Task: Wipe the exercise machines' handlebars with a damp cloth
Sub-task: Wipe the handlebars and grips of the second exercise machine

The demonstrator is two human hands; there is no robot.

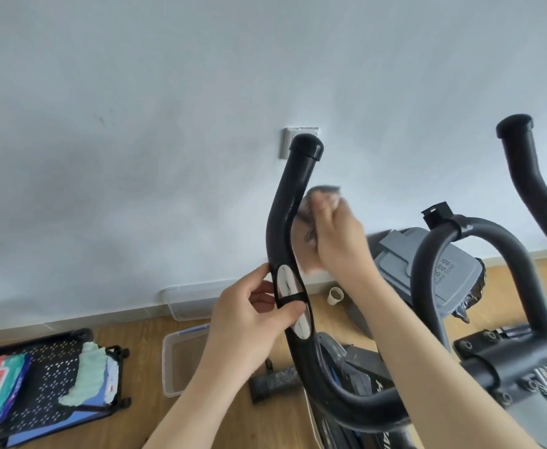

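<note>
A black curved handlebar [286, 202] of an exercise bike rises in the middle of the view, with a silver sensor plate low on its grip. My left hand [252, 315] holds the bar at that plate, thumb across it. My right hand [336, 234] presses a grey and pink cloth [311, 218] against the bar's right side, just above my left hand; the hand and cloth are motion-blurred. The bike's other handlebar [531, 176] stands at the far right, untouched.
The bike's centre loop bar [479, 241] and frame fill the lower right. On the wooden floor lie a clear plastic box [181, 361], a grey lidded bin [427, 260], a black cart [48, 380] with a green cloth and packets, and a small white tape roll [336, 295].
</note>
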